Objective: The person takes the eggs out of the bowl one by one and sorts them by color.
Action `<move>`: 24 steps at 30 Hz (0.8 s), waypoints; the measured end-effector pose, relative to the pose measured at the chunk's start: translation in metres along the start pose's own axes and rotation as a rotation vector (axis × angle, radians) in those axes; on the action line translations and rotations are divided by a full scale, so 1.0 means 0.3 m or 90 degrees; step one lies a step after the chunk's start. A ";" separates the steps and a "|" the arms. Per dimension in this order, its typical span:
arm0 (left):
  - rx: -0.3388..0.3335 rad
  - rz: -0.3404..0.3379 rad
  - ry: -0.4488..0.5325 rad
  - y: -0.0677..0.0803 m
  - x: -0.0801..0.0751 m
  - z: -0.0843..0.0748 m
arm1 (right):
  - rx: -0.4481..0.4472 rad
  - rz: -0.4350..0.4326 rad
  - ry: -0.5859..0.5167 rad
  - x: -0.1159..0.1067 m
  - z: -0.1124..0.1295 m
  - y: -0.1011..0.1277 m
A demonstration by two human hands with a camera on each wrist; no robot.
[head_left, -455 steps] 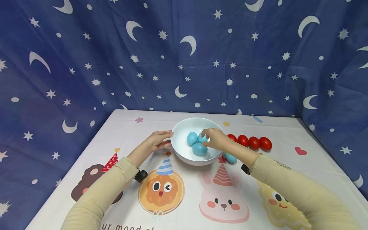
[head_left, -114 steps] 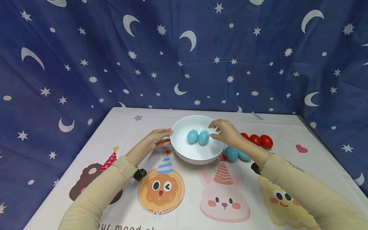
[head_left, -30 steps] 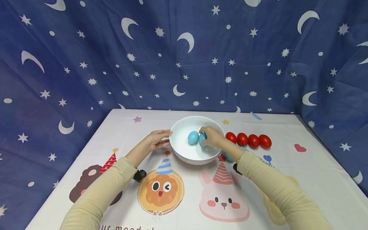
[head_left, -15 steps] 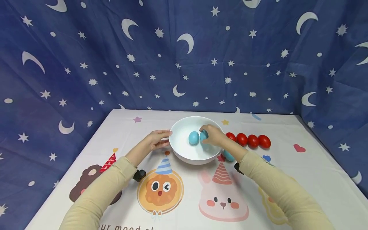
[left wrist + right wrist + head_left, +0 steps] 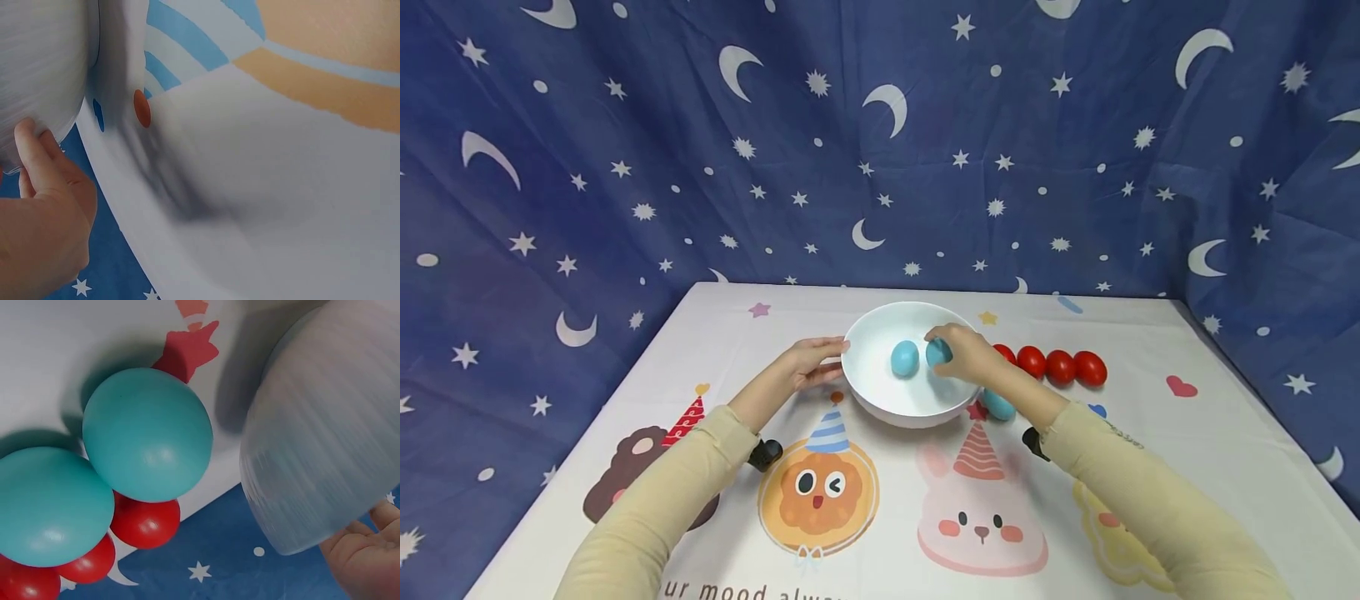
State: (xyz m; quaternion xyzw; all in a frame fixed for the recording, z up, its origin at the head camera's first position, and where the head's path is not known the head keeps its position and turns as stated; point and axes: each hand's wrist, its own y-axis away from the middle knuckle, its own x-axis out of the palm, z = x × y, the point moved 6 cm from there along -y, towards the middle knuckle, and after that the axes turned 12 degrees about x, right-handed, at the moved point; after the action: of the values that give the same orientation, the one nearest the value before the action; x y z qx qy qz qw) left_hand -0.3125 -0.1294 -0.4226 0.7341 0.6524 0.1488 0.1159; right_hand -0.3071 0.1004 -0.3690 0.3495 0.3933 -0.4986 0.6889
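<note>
On the counter (image 5: 1150,433), covered by a white cloth printed with cartoon animals in party hats, the work sits near the far middle. Furthest left, the left hand (image 5: 808,367) lies with nearly straight fingers pressed against the outer wall of the round white bowl (image 5: 880,400); the left wrist view shows those fingertips (image 5: 28,134) touching the bowl's side, gripping nothing. Inside the bowl, a pale blue egg (image 5: 905,357) rests on the bottom, left of centre. Just beside it, the right hand (image 5: 968,357) reaches over the rim with its fingers curled round a second blue egg (image 5: 937,352), which seems to be low in the bowl, though the head view does not show whether it touches the bottom. Right of the bowl, close to its outer wall, two more blue eggs (image 5: 147,434) lie on the cloth touching each other, partly hidden in the head view by the right forearm. Behind them a row of glossy red eggs (image 5: 1061,367) runs rightwards, side by side.
</note>
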 end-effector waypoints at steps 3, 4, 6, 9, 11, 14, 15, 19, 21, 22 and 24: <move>-0.001 -0.002 0.003 0.000 0.000 -0.005 | -0.003 -0.011 -0.003 -0.014 0.002 0.010; -0.001 -0.004 0.000 0.000 -0.001 -0.006 | -0.006 -0.015 -0.002 -0.018 0.004 0.014; 0.000 -0.006 -0.005 -0.001 -0.003 -0.008 | -0.011 -0.019 -0.004 -0.023 0.004 0.023; -0.001 0.001 -0.014 -0.003 -0.001 -0.001 | -0.013 -0.020 -0.006 -0.026 0.000 0.042; 0.000 0.009 -0.012 -0.005 0.002 -0.001 | -0.016 -0.021 -0.007 -0.029 -0.001 0.054; 0.002 0.011 -0.006 -0.007 0.002 -0.001 | -0.025 -0.025 -0.016 -0.037 0.001 0.070; 0.004 0.010 -0.003 -0.007 0.000 -0.002 | -0.030 -0.027 -0.020 -0.041 0.004 0.072; 0.014 0.011 -0.007 -0.004 0.001 0.001 | -0.049 -0.030 -0.026 -0.052 0.011 0.092; 0.016 0.014 -0.009 -0.001 0.002 -0.001 | -0.052 -0.029 -0.027 -0.056 0.014 0.102; 0.015 0.014 -0.009 0.000 0.002 -0.003 | -0.052 -0.028 -0.027 -0.059 0.016 0.108; 0.015 0.015 -0.006 -0.001 0.005 -0.006 | -0.050 -0.031 -0.029 -0.063 0.016 0.117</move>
State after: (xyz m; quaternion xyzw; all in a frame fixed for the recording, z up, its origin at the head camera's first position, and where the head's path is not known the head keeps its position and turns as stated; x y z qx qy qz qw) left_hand -0.3134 -0.1280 -0.4209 0.7439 0.6446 0.1389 0.1085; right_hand -0.2761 0.1131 -0.3470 0.3011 0.4048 -0.5072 0.6987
